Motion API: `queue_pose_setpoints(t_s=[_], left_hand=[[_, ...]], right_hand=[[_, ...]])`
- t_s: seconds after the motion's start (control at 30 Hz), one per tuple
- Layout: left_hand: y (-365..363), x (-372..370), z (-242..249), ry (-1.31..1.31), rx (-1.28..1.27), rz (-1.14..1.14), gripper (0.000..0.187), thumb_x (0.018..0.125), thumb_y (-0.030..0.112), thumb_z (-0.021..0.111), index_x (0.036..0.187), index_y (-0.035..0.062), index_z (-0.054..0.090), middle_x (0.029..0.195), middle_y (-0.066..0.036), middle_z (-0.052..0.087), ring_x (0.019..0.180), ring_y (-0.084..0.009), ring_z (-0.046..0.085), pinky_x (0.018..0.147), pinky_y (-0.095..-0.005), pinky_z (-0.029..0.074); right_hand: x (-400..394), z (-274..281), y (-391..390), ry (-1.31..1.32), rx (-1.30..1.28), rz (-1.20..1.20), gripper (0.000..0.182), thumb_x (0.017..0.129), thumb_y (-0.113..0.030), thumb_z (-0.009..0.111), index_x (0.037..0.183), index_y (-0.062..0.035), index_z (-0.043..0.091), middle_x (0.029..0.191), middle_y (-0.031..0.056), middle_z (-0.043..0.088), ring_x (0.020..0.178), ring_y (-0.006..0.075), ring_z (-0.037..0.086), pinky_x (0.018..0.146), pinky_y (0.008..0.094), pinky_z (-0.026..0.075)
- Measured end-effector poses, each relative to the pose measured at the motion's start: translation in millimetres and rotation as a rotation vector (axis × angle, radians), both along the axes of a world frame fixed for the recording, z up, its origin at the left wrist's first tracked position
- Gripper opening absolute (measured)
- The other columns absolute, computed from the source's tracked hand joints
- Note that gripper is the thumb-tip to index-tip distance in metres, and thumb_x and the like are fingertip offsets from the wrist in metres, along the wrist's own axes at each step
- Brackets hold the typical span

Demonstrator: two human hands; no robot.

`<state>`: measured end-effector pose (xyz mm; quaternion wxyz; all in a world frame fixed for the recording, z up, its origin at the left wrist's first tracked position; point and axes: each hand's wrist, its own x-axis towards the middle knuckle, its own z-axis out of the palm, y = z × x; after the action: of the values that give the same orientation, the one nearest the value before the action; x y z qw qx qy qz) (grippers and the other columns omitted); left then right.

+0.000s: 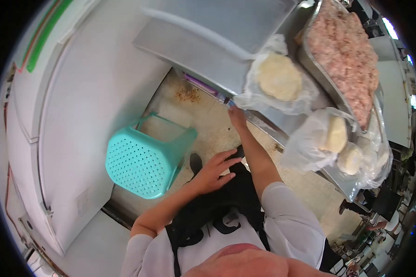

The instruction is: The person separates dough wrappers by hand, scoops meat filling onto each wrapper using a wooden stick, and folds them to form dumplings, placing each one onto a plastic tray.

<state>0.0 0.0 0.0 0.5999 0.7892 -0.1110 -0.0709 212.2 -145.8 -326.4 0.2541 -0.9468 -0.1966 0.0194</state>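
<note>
My left hand [215, 173] hangs in front of my dark apron [217, 198], fingers spread and holding nothing. My right hand [236, 116] reaches forward to the front edge of the metal table [203, 51]. Its fingertips are by a small bluish item [229, 102] just under that edge; whether they grip it is hidden. Close above this hand, a flat round of dough [280, 77] lies on an opened plastic bag [256, 94]. Further right sits another piece of dough [336, 135] in a plastic bag [305, 143].
A turquoise plastic stool [138, 164] stands on the floor to my left, beside a large white appliance [88, 101]. A deep metal tray [326, 71] of pale pink ground meat [344, 51] is on the table. More bagged dough [351, 159] lies near the right end. People are in the background at right.
</note>
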Motion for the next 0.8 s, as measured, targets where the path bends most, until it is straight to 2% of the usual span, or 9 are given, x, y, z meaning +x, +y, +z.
queue_pose_setpoints(t_s=[0.07,0.1,0.27,0.37,0.5,0.6,0.7,0.73,0.8], left_hand=[[-21,-8,13,0.015,-0.07,0.01,0.049,0.088,0.011,0.064,0.135,0.0114,0.052,0.145,-0.016,0.042,0.131,-0.0345,0.042,0.108,-0.0422,0.037],[48,-15,-59,0.011,0.042,0.032,0.048,0.087,0.01,0.064,0.134,0.0115,0.053,0.145,-0.015,0.043,0.131,-0.034,0.043,0.107,-0.0418,0.037],[37,-19,-95,0.072,-0.025,0.151,0.045,0.087,0.006,0.064,0.131,0.0112,0.057,0.144,-0.014,0.045,0.129,-0.0323,0.046,0.106,-0.0404,0.038],[39,-19,-101,0.127,-0.066,0.228,0.043,0.086,0.005,0.064,0.129,0.0105,0.058,0.143,-0.014,0.046,0.129,-0.0316,0.047,0.105,-0.0399,0.039],[36,-14,-98,0.089,-0.035,0.236,0.042,0.088,0.008,0.063,0.129,0.0108,0.056,0.141,-0.014,0.046,0.127,-0.0345,0.046,0.105,-0.0408,0.04],[31,-7,-90,0.084,-0.02,0.262,0.046,0.088,0.008,0.062,0.133,0.0096,0.052,0.142,-0.015,0.045,0.127,-0.0343,0.047,0.105,-0.0405,0.039],[25,1,-66,0.166,-0.045,0.35,0.052,0.089,0.006,0.061,0.139,0.008,0.046,0.142,-0.014,0.046,0.127,-0.0304,0.048,0.105,-0.0406,0.04],[22,0,-58,0.219,-0.082,0.392,0.053,0.09,0.005,0.06,0.14,0.0075,0.043,0.142,-0.013,0.046,0.127,-0.028,0.048,0.104,-0.0398,0.04],[15,3,-37,0.291,-0.184,0.438,0.054,0.091,0.005,0.058,0.142,0.0067,0.04,0.14,-0.014,0.048,0.124,-0.0244,0.05,0.102,-0.0381,0.042]], right_hand=[[13,-6,17,-0.034,-0.001,-0.128,0.03,0.085,-0.031,0.065,0.1,-0.0055,0.066,0.102,0.0242,0.066,0.1,0.0381,0.064,0.087,0.0474,0.049],[17,-30,44,-0.036,0.003,-0.166,0.031,0.084,-0.03,0.066,0.101,-0.0043,0.064,0.1,0.0235,0.067,0.097,0.0399,0.064,0.084,0.0485,0.05],[26,-27,72,0.232,-0.018,-0.347,0.046,0.08,-0.022,0.072,0.114,-0.004,0.047,0.097,0.0236,0.068,0.094,0.0422,0.065,0.08,0.0509,0.051],[30,-43,74,0.188,0.087,-0.437,0.042,0.08,-0.021,0.071,0.112,-0.0036,0.048,0.095,0.0229,0.068,0.091,0.0426,0.065,0.079,0.051,0.051],[32,-50,56,0.16,0.063,-0.385,0.024,0.083,-0.026,0.067,0.088,-0.0035,0.061,0.087,0.0176,0.07,0.083,0.0359,0.068,0.072,0.0461,0.052],[-14,14,31,0.686,0.426,-0.312,0.026,0.088,-0.028,0.064,0.078,-0.0039,0.063,0.061,0.0059,0.059,0.049,0.0167,0.054,0.049,0.0343,0.045],[-87,135,3,1.071,0.4,-0.093,0.029,0.091,-0.031,0.064,0.096,-0.0026,0.065,0.07,0.0032,0.062,0.053,0.012,0.053,0.049,0.0273,0.044],[-117,176,-3,1.071,0.523,-0.055,0.028,0.093,-0.032,0.062,0.097,-0.0043,0.065,0.074,0.0032,0.063,0.056,0.0122,0.056,0.052,0.0269,0.046],[-144,284,-17,1.121,0.337,0.081,0.028,0.095,-0.032,0.059,0.101,-0.005,0.062,0.077,0.0035,0.064,0.06,0.0124,0.059,0.057,0.0284,0.049]])
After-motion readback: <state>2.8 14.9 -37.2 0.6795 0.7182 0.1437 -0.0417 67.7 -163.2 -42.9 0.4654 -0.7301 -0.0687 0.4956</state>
